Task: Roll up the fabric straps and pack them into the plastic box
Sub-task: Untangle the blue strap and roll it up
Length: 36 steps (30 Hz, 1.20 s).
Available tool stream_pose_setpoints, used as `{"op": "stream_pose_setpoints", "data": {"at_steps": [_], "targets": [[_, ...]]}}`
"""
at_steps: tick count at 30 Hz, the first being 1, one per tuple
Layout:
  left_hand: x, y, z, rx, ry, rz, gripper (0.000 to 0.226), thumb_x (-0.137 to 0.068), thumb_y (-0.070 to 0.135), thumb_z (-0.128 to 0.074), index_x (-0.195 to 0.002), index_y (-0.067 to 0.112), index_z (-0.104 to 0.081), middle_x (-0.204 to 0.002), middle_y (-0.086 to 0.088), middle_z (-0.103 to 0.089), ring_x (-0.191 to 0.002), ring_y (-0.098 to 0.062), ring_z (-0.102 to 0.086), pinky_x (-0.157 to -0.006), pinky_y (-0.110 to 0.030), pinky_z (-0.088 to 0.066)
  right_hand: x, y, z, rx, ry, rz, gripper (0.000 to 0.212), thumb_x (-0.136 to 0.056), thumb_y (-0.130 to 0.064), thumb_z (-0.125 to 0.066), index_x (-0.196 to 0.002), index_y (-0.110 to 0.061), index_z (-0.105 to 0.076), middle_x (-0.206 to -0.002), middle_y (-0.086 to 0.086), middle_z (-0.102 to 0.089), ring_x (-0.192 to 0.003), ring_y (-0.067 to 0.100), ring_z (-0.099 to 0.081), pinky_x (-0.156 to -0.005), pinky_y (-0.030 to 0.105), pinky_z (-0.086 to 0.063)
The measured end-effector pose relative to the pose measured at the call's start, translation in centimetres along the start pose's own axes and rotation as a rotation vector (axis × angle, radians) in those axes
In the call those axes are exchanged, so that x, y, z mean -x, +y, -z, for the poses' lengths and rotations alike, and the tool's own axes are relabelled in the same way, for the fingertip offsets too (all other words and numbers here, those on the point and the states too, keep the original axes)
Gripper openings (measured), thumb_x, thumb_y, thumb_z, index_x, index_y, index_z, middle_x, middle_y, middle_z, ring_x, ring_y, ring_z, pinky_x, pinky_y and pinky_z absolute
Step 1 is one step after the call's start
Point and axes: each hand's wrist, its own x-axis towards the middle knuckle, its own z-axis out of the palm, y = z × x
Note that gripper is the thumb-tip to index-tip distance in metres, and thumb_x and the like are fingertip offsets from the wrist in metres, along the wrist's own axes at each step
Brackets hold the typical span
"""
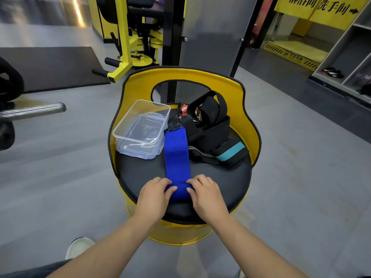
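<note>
Yellow barrel seat [249, 125], yellow gym machine [124, 47], steel barbell end [34, 110], grey floor [301, 177]

The yellow banner [319, 9] at the top right carries black Chinese characters, 淋浴间 and 洗手间, with an arrow pointing right. The floor strip [292, 55] has small characters, too blurred to read.

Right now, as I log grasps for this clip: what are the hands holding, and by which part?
Both hands, left hand and right hand, grip the blue strap at its near, rolled end.
</note>
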Motion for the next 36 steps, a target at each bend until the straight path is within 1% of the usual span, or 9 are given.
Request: {"op": "stream_pose_setpoints", "data": {"at_steps": [3, 5, 7, 9, 11, 15, 23, 29, 36], "targets": [[-0.1, 0.4, -0.2, 0.006, 0.072, -0.004, 0.020, -0.099, 0.043, -0.059, -0.101, 0.024, -0.067, -0.089, 0.008, -0.069, -0.085, -0.014, -0.065, -0.074, -0.028, -0.047, -0.6, -0.1, -0.4, -0.041, 0.092, -0.009, 0.019, -0.104, -0.034, -0.051, -0.113, -0.023, -0.064, -0.108, -0.006, -0.066, -0.101, 0.017, -0.058, -0.095, 0.037, -0.048], [-0.1, 0.2, -0.3, -0.023, 0.082, -0.046, 0.025, -0.097, 0.046, -0.062, -0.102, 0.022, -0.070, -0.089, 0.006, -0.071, -0.085, -0.015, -0.067, -0.076, -0.029, -0.049, -0.5, 0.1, -1.0, -0.066, 0.155, -0.014, 0.017, -0.102, -0.033, -0.056, -0.102, -0.021, -0.068, -0.099, -0.005, -0.070, -0.095, 0.017, -0.062, -0.089, 0.041, -0.051], [-0.1, -0.4, -0.2, -0.051, 0.038, -0.084, 0.040, -0.090, 0.052, -0.068, -0.115, 0.020, -0.071, -0.101, 0.005, -0.071, -0.094, -0.016, -0.067, -0.085, -0.031, -0.053, -0.1, 0.5, -1.5, -0.091, 0.162, -0.010, 0.026, -0.100, -0.036, -0.058, -0.115, -0.018, -0.071, -0.117, -0.002, -0.071, -0.110, 0.018, -0.062, -0.098, 0.041, -0.051], [-0.2, -1.0, -0.1, -0.073, -0.036, -0.113, 0.055, -0.086, 0.050, -0.074, -0.131, 0.018, -0.065, -0.120, 0.005, -0.064, -0.110, -0.016, -0.061, -0.099, -0.032, -0.050, 0.3, 0.7, -1.9, -0.072, 0.062, 0.019, 0.044, -0.098, -0.039, -0.058, -0.137, -0.017, -0.060, -0.145, -0.001, -0.056, -0.132, 0.017, -0.050, -0.114, 0.038, -0.041], [-0.6, -1.1, 0.1, -0.071, -0.082, -0.127, 0.059, -0.089, 0.042, -0.074, -0.142, 0.019, -0.057, -0.135, 0.005, -0.056, -0.123, -0.015, -0.053, -0.109, -0.029, -0.041, 0.3, 0.7, -1.8, -0.049, -0.037, 0.034, 0.056, -0.097, -0.033, -0.061, -0.149, -0.018, -0.046, -0.158, -0.002, -0.041, -0.143, 0.017, -0.038, -0.121, 0.034, -0.029], [-0.6, -0.9, 0.5, -0.029, -0.129, -0.102, 0.059, -0.095, 0.036, -0.068, -0.148, 0.021, -0.049, -0.144, 0.004, -0.055, -0.132, -0.016, -0.050, -0.112, -0.030, -0.038, -0.3, 0.6, -1.0, -0.026, -0.061, 0.037, 0.055, -0.099, -0.026, -0.061, -0.150, -0.019, -0.043, -0.155, 0.000, -0.045, -0.142, 0.020, -0.041, -0.121, 0.034, -0.027], [0.6, -1.1, 1.1, 0.050, -0.202, -0.060, 0.044, -0.099, 0.038, -0.061, -0.140, 0.028, -0.048, -0.127, 0.004, -0.064, -0.114, -0.016, -0.059, -0.095, -0.030, -0.049, 0.7, 0.4, 1.1, -0.037, -0.180, 0.032, 0.048, -0.102, -0.037, -0.055, -0.146, -0.023, -0.042, -0.146, -0.003, -0.052, -0.131, 0.019, -0.048, -0.114, 0.034, -0.033], [0.3, 1.0, 0.0, 0.236, -0.145, 0.135, 0.048, -0.103, 0.028, -0.056, -0.149, 0.019, -0.047, -0.144, -0.001, -0.057, -0.131, -0.020, -0.054, -0.109, -0.034, -0.045, 0.0, -0.1, 0.5, -0.275, -0.201, -0.174, 0.050, -0.105, -0.030, -0.050, -0.153, -0.024, -0.038, -0.159, -0.001, -0.031, -0.139, 0.019, -0.042, -0.113, 0.032, -0.038], [-1.0, 1.4, -0.1, 0.385, -0.053, 0.268, 0.039, -0.102, 0.034, -0.058, -0.140, 0.025, -0.056, -0.132, 0.000, -0.065, -0.126, -0.019, -0.058, -0.097, -0.029, -0.045, -1.4, 0.0, -0.4, -0.506, -0.086, -0.340, 0.043, -0.105, -0.033, -0.051, -0.148, -0.033, -0.044, -0.140, -0.002, -0.059, -0.130, 0.021, -0.052, -0.100, 0.031, -0.045]]}}
